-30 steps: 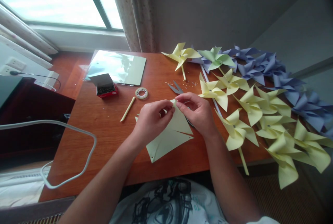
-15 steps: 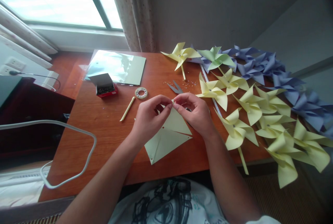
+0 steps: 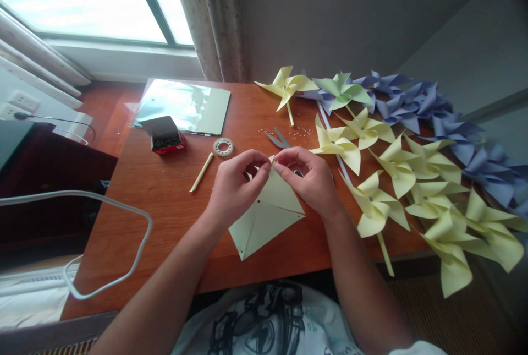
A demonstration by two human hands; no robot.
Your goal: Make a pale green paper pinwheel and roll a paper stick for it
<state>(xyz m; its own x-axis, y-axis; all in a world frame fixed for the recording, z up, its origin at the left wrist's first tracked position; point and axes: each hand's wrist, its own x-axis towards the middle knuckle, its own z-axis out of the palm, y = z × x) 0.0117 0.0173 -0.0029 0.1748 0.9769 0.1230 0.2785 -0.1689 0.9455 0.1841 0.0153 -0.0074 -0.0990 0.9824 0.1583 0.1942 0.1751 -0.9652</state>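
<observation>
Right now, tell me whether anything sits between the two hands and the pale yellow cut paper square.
Nothing visible does. The left hand and the right hand both pinch the top corner of the pale yellow cut paper square directly. The grey scissors lie on the wooden table beyond the hands.

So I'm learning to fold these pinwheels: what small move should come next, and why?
Probably bring the pinched corner down to the middle of the yellow paper square. The left hand and right hand both pinch its far corner, its cuts are made, and the finished pinwheels have corners gathered centrally.
</observation>
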